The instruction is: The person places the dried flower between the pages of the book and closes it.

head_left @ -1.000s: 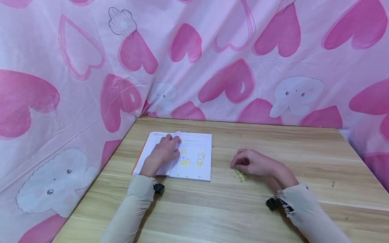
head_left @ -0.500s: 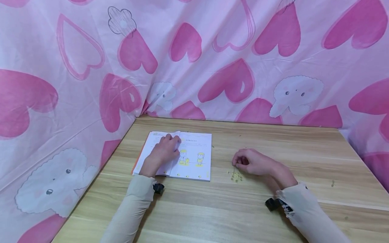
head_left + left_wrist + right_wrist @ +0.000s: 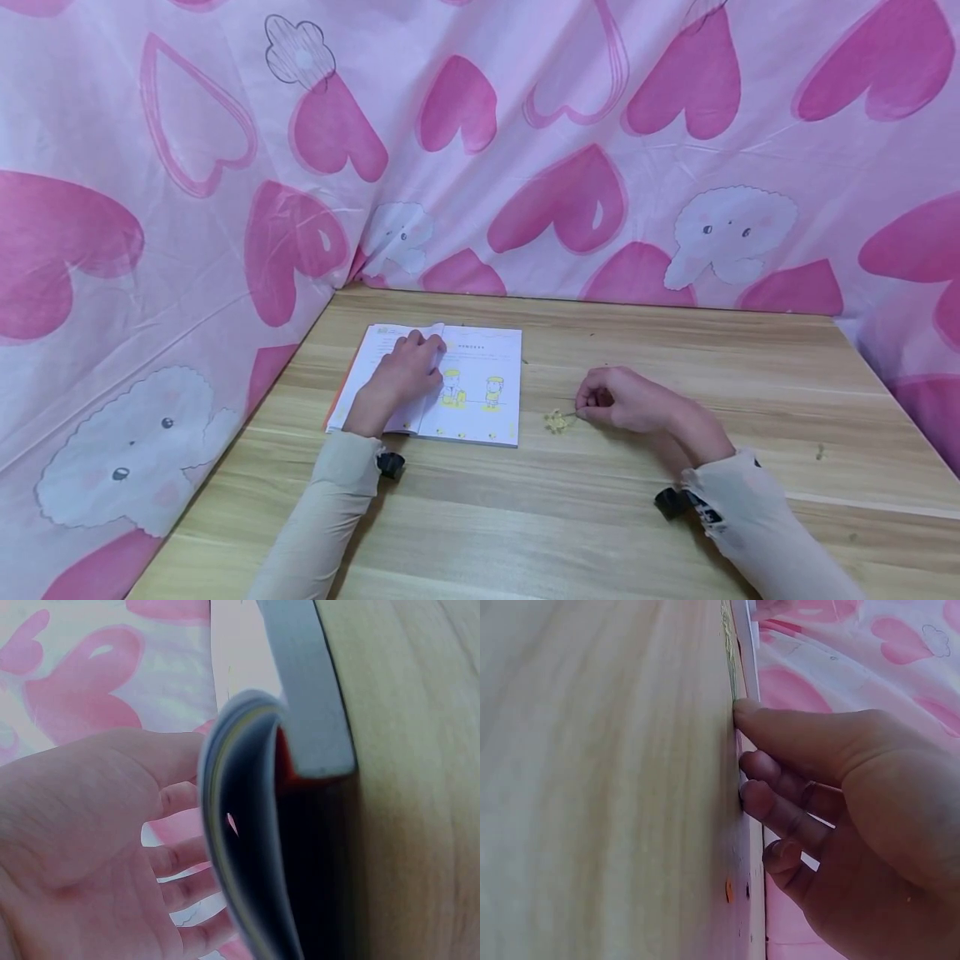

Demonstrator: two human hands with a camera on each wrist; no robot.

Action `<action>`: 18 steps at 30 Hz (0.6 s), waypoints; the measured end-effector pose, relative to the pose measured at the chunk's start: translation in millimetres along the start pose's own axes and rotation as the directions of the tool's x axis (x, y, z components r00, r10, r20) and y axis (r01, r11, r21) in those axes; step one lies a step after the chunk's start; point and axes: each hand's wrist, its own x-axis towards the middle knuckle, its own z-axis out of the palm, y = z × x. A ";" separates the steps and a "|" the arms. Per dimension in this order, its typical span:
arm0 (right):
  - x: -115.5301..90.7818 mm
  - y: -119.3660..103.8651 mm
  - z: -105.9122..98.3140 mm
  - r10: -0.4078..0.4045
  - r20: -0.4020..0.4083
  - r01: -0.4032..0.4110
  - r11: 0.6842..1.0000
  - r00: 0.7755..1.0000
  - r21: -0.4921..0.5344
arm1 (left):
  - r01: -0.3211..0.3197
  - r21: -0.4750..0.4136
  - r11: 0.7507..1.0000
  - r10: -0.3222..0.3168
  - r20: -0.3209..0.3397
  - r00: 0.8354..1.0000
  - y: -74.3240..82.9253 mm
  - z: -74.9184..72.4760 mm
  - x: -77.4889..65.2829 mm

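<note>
A book (image 3: 480,417) lies open on the table at the left, its right page printed with yellow-and-white cartoon figures. My left hand (image 3: 408,367) rests on the left page near the fold, fingers reaching over the paper. In the left wrist view the pages (image 3: 217,787) bow up in a curve beside the spread fingers. My right hand (image 3: 630,402) pinches the thin stem of a small sprig of yellow flowers (image 3: 557,421) between thumb and fingertips. The flower heads point left toward the book, low over the table. In the right wrist view the sprig (image 3: 728,645) extends beyond the thumb tip.
The wooden table (image 3: 525,525) is bordered at the back and left by a pink heart-patterned cloth (image 3: 555,192). A few tiny dark bits lie scattered on the wood, one greenish bit (image 3: 820,452) at the right. An orange scrap (image 3: 729,891) shows in the right wrist view.
The flower sprig has swung round in the right fingers, from pointing toward the front edge to pointing left at the book. The left hand and the book stay in place.
</note>
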 end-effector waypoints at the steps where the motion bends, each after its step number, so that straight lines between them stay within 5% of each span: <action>1: -0.1 -0.3 0.6 -0.009 -0.006 0.009 1.000 1.000 -0.006 | 0.000 0.000 1.000 0.000 0.000 1.000 0.1 -0.2 -0.1; 10: 1.9 -0.2 5.5 -0.014 -0.036 0.011 0.998 0.999 -0.070 | -0.004 0.003 1.000 0.004 0.001 1.000 0.4 -1.5 0.0; 18: 4.2 -1.7 7.4 0.044 -0.054 -0.046 0.999 0.998 -0.028 | -0.003 0.002 1.000 0.003 0.002 1.000 0.2 -1.1 -0.1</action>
